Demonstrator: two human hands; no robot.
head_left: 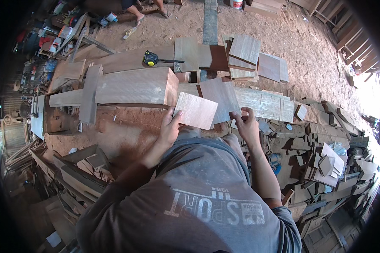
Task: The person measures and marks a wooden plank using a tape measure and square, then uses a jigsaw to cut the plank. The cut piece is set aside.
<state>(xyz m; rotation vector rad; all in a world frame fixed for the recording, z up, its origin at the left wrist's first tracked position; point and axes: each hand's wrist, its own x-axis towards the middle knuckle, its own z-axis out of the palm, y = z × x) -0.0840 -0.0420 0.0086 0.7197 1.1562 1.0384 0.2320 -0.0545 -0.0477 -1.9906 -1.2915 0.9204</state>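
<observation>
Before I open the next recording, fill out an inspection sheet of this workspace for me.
Surface: long pale weathered wooden plank, thick brown wooden block to its left.
Job's things: small pale square wooden panel; larger grey-brown rectangular wooden panel.
Clutter: black-and-yellow tape measure; scattered brown wood pieces at right.
Hands: left hand holds the square panel; right hand grips the larger panel's corner.
Cables: none identifiable.
Surroundings: brown dirt floor; another person's sandalled foot at the top.
</observation>
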